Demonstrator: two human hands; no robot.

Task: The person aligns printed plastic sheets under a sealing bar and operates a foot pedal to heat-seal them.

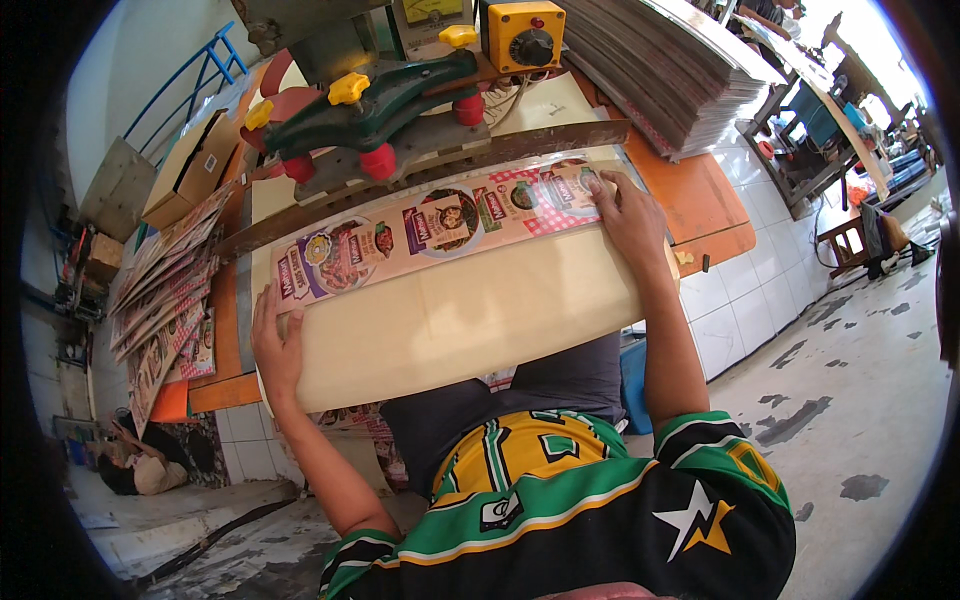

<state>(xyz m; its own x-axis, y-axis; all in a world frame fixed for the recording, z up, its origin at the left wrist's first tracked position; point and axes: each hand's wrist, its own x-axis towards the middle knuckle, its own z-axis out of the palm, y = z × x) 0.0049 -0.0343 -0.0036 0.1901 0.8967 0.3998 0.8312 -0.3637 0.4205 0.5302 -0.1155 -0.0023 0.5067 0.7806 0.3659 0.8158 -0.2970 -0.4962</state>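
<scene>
A long printed packaging strip (400,235), glossy with food pictures and a red checked part, lies across a pale cream board (460,320) in front of me. My left hand (278,345) rests at the strip's left end, fingers stretched along its edge and thumb apart from them. At the far right end, my right hand (635,225) grips the strip's corner between thumb and fingers. Beyond the strip stands a press-like machine (390,100) with a dark green arm, yellow knobs and red feet, above a long metal bar (440,172).
Loose printed sheets (170,300) are heaped at the left beside an open cardboard box (190,165). A tall stack of sheets (660,75) stands at the back right, near a yellow control box (523,37). Another person (145,460) is low at the far left.
</scene>
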